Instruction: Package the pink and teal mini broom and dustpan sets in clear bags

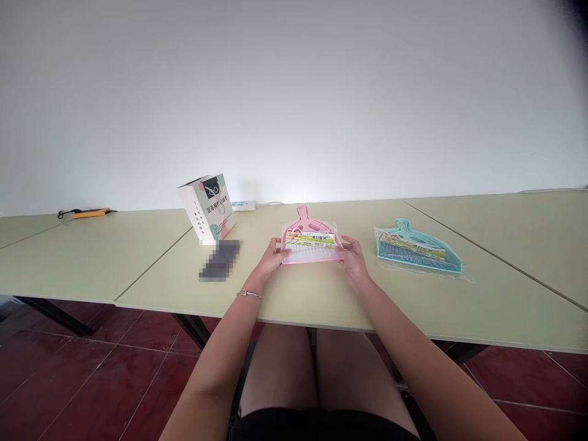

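Note:
A pink dustpan set (pixel 313 222) in clear wrapping, with a brush with pale bristles and a green-and-yellow label, is before me at the table's middle. My left hand (pixel 272 260) grips its lower left corner, thumb on top. At the lower right corner my right hand (pixel 353 262) holds it too, thumb over the edge and some fingers raised behind. The handle points away from me. To the right lies a turquoise dustpan set (pixel 419 248), also wrapped and labelled, with blue bristles; neither hand touches it.
A paper gift bag (pixel 207 208) stands at the left, in front of a white box-like thing (pixel 243 206). Near the bag lies a dark pixelated object (pixel 219 260). An orange item with a black strap (pixel 88 213) sits far left. The pale green table (pixel 312 300) meets a white wall.

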The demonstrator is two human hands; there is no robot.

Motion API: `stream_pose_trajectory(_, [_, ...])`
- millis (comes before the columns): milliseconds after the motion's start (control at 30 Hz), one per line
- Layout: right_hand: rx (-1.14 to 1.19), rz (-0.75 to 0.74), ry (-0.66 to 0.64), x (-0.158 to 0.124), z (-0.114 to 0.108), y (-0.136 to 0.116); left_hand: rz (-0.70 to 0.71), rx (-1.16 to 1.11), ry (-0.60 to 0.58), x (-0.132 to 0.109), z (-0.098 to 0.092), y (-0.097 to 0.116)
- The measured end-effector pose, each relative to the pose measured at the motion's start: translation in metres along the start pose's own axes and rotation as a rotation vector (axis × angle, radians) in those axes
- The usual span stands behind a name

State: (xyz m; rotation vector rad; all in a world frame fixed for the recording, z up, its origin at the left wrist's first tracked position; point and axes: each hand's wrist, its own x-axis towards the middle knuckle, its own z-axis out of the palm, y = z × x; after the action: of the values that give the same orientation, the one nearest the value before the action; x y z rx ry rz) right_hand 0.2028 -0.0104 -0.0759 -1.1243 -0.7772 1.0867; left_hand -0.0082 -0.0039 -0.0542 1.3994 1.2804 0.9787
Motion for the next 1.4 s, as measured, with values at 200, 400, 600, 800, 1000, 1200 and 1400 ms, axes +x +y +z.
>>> stream_pose_trajectory(200, [0.077,0.029,-0.014,0.000,-0.002,-0.004,-0.051,-0.070,0.005,0.004,0.001,-0.002])
stream_pose_trajectory(400, [0.044,0.022,-0.128,0.001,-0.001,-0.001,-0.005,-0.103,0.013,0.001,0.004,0.001])
stream_pose_trajectory(600, [-0.460,-0.538,-0.020,-0.011,0.002,-0.002,-0.038,-0.098,0.101,0.004,0.007,-0.001])
stream_pose_trajectory(800, [-0.479,-0.462,-0.213,-0.012,0.006,0.004,0.094,-0.237,0.173,0.011,0.006,-0.006])
stream_pose_trajectory(1000, [0.129,0.015,-0.289,-0.005,0.010,0.004,0.388,-0.386,0.144,0.005,0.014,-0.002])
stream_pose_trajectory(1200, [0.375,0.209,-0.204,0.001,0.007,0.003,0.410,-0.295,0.228,0.007,0.016,0.007])
stream_pose_trajectory(1400, [0.373,0.214,-0.073,0.003,0.006,0.004,0.196,-0.298,0.354,0.050,0.005,0.021])
